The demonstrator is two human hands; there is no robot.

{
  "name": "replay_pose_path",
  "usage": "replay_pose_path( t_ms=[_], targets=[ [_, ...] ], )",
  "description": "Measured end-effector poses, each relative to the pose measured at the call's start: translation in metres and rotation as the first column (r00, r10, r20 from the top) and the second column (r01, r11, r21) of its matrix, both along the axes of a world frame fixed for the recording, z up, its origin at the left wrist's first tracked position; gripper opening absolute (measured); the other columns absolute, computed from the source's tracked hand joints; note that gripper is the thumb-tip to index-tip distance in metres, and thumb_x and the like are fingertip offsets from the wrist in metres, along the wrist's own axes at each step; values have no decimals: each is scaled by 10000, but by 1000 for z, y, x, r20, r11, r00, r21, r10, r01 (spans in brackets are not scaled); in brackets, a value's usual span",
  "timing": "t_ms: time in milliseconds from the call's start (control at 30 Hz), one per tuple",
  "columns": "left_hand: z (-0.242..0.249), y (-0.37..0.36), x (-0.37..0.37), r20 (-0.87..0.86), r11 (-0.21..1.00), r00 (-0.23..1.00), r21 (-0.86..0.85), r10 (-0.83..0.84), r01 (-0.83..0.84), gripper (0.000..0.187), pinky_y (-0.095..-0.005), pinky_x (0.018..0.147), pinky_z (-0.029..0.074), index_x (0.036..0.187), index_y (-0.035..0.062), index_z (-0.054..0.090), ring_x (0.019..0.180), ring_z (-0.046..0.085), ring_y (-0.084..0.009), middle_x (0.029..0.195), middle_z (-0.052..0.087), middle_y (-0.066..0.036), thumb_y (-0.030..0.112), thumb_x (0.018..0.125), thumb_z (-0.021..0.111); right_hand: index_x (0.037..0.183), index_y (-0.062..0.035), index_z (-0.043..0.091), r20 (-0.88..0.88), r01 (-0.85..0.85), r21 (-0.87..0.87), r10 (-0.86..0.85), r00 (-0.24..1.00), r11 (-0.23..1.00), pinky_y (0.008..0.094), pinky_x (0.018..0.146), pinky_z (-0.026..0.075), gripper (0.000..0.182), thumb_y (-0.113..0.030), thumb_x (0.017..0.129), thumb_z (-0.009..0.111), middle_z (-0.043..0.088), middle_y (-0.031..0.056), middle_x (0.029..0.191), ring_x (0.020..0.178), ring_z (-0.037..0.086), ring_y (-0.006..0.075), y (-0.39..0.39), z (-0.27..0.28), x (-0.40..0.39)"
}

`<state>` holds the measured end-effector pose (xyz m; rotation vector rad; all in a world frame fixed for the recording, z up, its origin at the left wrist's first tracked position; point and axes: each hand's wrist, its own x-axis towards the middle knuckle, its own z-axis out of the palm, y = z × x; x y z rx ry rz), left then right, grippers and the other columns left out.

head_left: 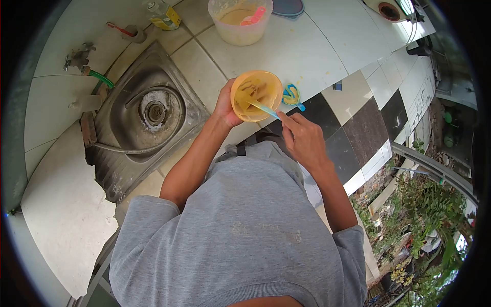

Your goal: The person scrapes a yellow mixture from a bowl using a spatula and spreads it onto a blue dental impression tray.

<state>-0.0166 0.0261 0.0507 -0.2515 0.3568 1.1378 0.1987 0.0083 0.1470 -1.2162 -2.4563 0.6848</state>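
Observation:
My left hand (pixel 225 105) holds an orange bowl (pixel 274 88) by its left side, tilted so that its inside shows. Yellowish batter is smeared over the bowl's inner wall and bottom. In my right hand (pixel 305 138) is the handle of a light blue spatula (pixel 267 109), whose yellow-coated end lies inside the bowl. Just right of the bowl, a blue utensil with yellow smears (pixel 291 95) rests on the white tiled counter (pixel 307 56). The far fingers of my left hand are hidden behind the bowl.
A translucent tub (pixel 238 33) with pale contents and a pink scoop (pixel 253 17) stands behind the bowl, beside a blue-grey lid (pixel 288 7). At left are a metal sink (pixel 120 107), a tap (pixel 79 57) and a bottle (pixel 164 16). Plants (pixel 429 210) grow at lower right.

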Motion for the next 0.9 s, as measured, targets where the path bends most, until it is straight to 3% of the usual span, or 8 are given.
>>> replay_pose_path(
  t_ms=[167,367,433,467,533,667,733,900],
  targets=[
    [8,-1,2,-43,1000,999,-24,7,-8,433,-485,971,484,1224,7,545,1095,595,-321,1224,597,-175,295,937,395,1107,-31,664,73,-24,-23,25,997,999,360,591,526,291,-41,821,608,586,92,742,640,621,250,-3,-2,-4],
    [5,5,12,-340,972,938,-186,73,-143,432,-497,970,471,1189,24,555,1065,596,-317,1159,606,-166,331,947,370,1136,-14,648,-171,-64,-336,6,985,940,291,508,439,293,-46,850,592,620,60,721,538,552,196,-6,-14,7],
    [7,6,13,-360,964,925,-176,124,-198,442,-500,971,470,1208,28,549,1086,588,-321,1183,601,-163,325,943,358,1164,-14,644,-324,-31,-691,-270,907,722,256,497,377,290,-71,886,589,628,23,735,518,466,116,-6,-19,12],
    [7,7,13,-378,953,909,-169,174,-253,453,-503,972,469,1227,31,543,1106,579,-325,1208,597,-160,320,939,346,1164,-14,644,-323,-30,-689,-271,907,724,256,497,377,290,-71,886,589,628,23,735,518,466,116,-6,-17,14],
    [10,8,11,-383,950,899,-136,212,-282,454,-502,980,463,1232,36,543,1119,571,-321,1218,593,-154,322,935,352,1184,-24,645,-316,-106,-926,-591,742,361,246,520,374,285,-98,915,589,626,1,755,550,421,71,-9,-9,19],
    [15,8,11,-382,913,849,-29,365,-406,452,-499,983,458,1250,53,542,1125,567,-314,1229,591,-135,315,926,368,1236,-45,622,-374,16,-841,-602,705,541,251,532,378,312,-103,933,575,594,26,745,568,436,91,-20,-16,11],
    [35,9,18,-370,910,849,-25,377,-415,458,-495,975,463,1261,51,536,1129,565,-307,1236,587,-132,311,921,374,1284,-64,592,-452,139,-335,-289,844,932,260,538,395,355,-82,930,570,545,42,746,596,466,118,-22,-26,1],
    [50,21,26,-366,855,802,-28,473,-518,458,-476,981,459,1258,37,531,1142,555,-292,1249,579,-129,302,930,353,1275,-68,604,-387,145,-169,-201,900,975,292,558,439,383,-9,898,573,538,80,772,632,532,161,-41,-19,-1]
  ],
)
